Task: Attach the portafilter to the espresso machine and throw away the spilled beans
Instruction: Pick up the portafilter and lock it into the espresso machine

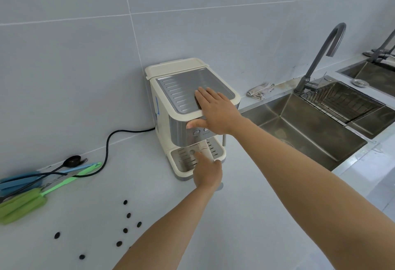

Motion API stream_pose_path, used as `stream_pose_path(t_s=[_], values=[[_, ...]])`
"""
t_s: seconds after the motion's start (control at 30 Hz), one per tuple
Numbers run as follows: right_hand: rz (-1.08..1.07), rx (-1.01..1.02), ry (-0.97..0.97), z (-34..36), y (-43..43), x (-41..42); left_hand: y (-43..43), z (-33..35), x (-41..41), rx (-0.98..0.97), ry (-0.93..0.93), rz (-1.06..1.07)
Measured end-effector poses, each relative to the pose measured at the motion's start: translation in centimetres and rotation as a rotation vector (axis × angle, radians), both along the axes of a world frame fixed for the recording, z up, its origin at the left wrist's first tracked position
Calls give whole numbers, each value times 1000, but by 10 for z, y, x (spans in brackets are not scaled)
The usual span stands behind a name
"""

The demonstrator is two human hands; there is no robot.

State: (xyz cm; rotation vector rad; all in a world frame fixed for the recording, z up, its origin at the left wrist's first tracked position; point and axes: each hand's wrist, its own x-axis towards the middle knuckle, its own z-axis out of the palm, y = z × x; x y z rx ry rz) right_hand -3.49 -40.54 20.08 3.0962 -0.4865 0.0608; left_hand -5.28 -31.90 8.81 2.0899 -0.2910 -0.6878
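Note:
The cream and steel espresso machine [164, 107] stands on the counter against the tiled wall. My right hand [215, 111] lies across its top front edge, fingers on the metal top plate and thumb on the front panel. My left hand [208, 173] reaches in over the drip tray [181, 158], closed around the cream handle of the portafilter [204, 148], which points out from under the brew head. The portafilter's basket is hidden under the machine's front. Several dark coffee beans [125, 230] lie scattered on the counter at the lower left.
A black power cord [106, 148] runs left from the machine. Green and blue brushes [23, 205] and a dark spoon [72, 160] lie at the left edge. To the right are a steel sink [303, 128] with a grey tap [316, 60], a rag [260, 91] and a second sink [372, 75].

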Motion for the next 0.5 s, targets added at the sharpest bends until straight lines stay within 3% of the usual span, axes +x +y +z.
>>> stream_pose_path(t_s=[0.23,0.5], values=[[-52,15,-34,-5,4,-4,40,-2,21,316,-447,-551],[-151,98,-162,-21,45,-7,121,0,66,536,-751,-477]])
